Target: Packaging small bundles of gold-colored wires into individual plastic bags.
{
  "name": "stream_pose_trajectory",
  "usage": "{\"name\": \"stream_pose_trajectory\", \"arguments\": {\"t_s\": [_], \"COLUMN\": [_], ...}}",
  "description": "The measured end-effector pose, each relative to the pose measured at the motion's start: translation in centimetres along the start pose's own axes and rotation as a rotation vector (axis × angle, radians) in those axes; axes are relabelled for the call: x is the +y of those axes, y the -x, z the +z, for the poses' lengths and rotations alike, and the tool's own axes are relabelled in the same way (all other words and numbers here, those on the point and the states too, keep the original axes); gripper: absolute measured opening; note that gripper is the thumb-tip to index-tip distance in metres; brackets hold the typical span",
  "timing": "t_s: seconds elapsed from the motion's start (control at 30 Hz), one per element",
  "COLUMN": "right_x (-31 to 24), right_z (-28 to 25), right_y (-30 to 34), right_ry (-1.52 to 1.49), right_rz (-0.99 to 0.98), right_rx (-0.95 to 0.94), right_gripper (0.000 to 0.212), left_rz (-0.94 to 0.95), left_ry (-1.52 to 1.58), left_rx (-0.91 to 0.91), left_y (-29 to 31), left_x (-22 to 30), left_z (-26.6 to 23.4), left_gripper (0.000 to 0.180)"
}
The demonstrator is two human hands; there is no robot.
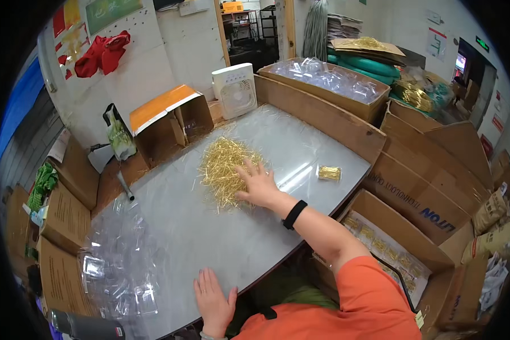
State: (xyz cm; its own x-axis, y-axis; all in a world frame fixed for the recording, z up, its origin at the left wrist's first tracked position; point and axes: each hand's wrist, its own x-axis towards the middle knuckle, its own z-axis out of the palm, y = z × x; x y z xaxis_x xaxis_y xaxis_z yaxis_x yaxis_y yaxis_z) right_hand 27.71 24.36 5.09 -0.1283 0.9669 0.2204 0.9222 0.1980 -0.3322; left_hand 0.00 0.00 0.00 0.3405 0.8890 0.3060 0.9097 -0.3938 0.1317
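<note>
At the left end of the surface (173, 241), you have a spread of clear plastic packs (122, 260), heaped loosely and close to the edge. To the right of them, your left grip (215, 300) rests palm down at the near edge, fingers straight and almost together, with nothing in it. The heap of thin gold strips (224, 167) lies straight ahead of this hand, well apart from it.

That heap sits toward the middle of the surface. It is roughly round, with a looser fringe trailing toward you, and its strips point every way, so you have no single long axis to line up with.

Your right grip (259, 187) is plainly the nearer one: it lies over the heap's right edge, fingers spread wide and pointing away and to the left. The bulk of the strips lies to the left of your palm. You cannot tell whether any strips are under the palm.

Farther right, apart from that hand, lies a small packet of gold strips (329, 173), its long axis running roughly left to right.
</note>
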Motion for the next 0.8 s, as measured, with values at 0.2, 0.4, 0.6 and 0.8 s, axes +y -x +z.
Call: {"name": "stream_pose_trajectory", "arguments": {"t_s": [0.2,0.4,0.6,0.8], "right_x": [6.9,8.5,3.7,-3.8], "right_z": [-1.7,-2.1,0.9,2.2], "right_y": [2.0,1.9,-3.7,-5.1], "right_ry": [-0.364,-0.278,0.076,0.224], "right_rz": [0.128,0.113,0.031,0.091], "right_rx": [0.389,0.277,0.245,-0.081], "right_gripper": [0.029,0.033,0.061,0.062], "left_rz": [-0.01,-0.029,-0.03,-0.031], "left_ry": [0.017,-0.03,-0.016,0.026], "left_rx": [0.013,0.037,0.035,0.057], "left_y": [0.2,0.2,0.0,0.2], "left_x": [0.2,0.1,0.2,-0.1], "left_z": [-0.3,-0.1,-0.2,-0.4], "left_gripper": [0.077,0.074,0.073,0.071]}}
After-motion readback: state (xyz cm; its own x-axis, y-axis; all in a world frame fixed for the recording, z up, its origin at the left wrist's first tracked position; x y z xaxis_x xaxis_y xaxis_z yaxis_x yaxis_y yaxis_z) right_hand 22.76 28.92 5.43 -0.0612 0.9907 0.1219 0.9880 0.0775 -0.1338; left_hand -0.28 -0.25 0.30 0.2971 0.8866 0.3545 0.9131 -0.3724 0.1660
